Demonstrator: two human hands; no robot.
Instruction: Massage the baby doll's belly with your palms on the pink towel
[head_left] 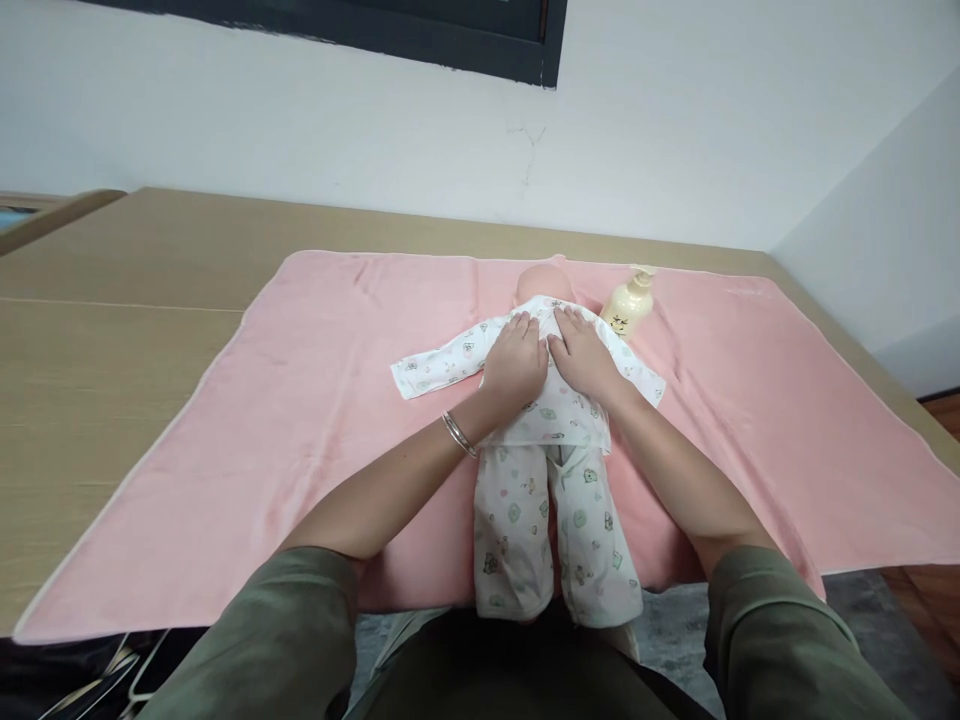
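A doll (546, 283) lies on a pink blanket, dressed in a white patterned top (559, 425) and matching trousers (514, 530). Only the rounded back or top of its head shows; the face is hidden. Flat on the upper part of the top rests my left hand (516, 362), fingers extended. My right hand (583, 355) lies beside it on the same garment, fingers spread a little. Neither hand grips anything. The sleeves stretch out to both sides, and the trouser legs hang toward my body at the table's front edge.
The pink blanket (300, 400) covers much of the wooden table (97, 370). A cream pump bottle (630, 302) lies tilted right of the doll's head. Behind the table stands a white wall with a dark frame. Dark items sit below at the lower left.
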